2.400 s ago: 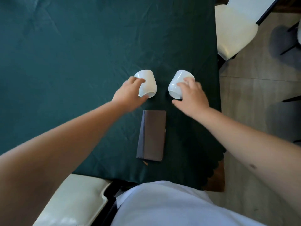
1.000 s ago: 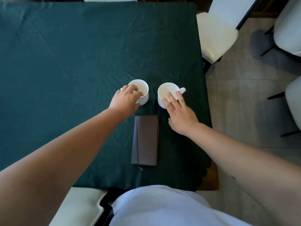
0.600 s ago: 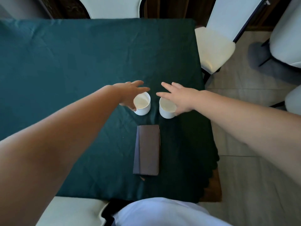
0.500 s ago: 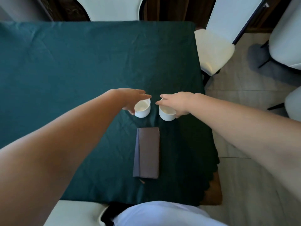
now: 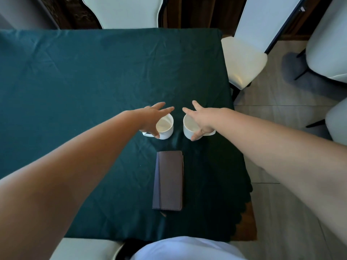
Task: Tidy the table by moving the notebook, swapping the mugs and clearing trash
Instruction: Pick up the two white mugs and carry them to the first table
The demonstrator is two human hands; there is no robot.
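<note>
Desk (image 5: pixel 75 76): covered by a dark green cloth, creased, with a scalloped hem at the near right corner where bare brown wood shows. Left mug (image 5: pixel 166 126): white, upright, mouth open to the camera, handle pointing left and toward the person; stands near the middle of the cloth. Right mug (image 5: pixel 188 126): white, upright, handle pointing right; stands just beside the left mug with a narrow strip of cloth between them. Notebook (image 5: pixel 168 180): dark brown cover, closed, lying flat with its long side running away from the person; placed on the near side of both mugs, apart from them, roughly centred under the gap. A small brown tip shows at its near left corner. Left hand (image 5: pixel 152 119): spread over the left mug, fingers straight and fanned, thumb down beside the handle; the grip is wide and holds nothing. Right hand (image 5: pixel 201 120): spread over the right mug in mirror fashion, fingers straight, thumb low at the mug's near side; grip likewise wide, nothing held. Whether either palm touches a rim cannot be told. Surroundings: white padded chairs at the far edge, the right side and the near edge of the desk; pale tiled floor (image 5: pixel 281 113) to the right.
</note>
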